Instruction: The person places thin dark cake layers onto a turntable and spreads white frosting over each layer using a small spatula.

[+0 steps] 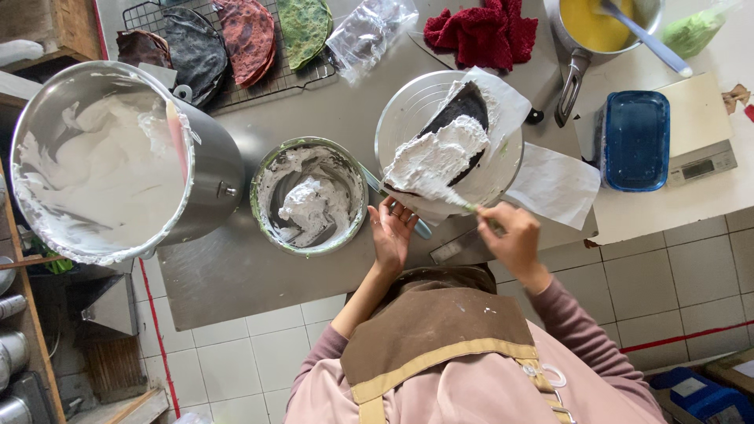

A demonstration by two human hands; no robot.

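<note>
My right hand (514, 238) grips a spatula (449, 196) whose cream-coated blade rests on a dark round crepe (465, 107) half covered in white cream. The crepe lies on white paper on a round turntable (407, 110). My left hand (391, 229) is open, palm up, at the turntable's near edge, fingers touching its rim. Just left of that hand stands a small metal bowl (309, 195) holding white cream.
A large steel pot (118, 161) of whipped cream with a spatula in it stands at left. Coloured crepes (243, 35) lie on a wire rack. A red cloth (481, 31), saucepan of yellow liquid (597, 27), blue container (635, 140) on a scale, plastic bag.
</note>
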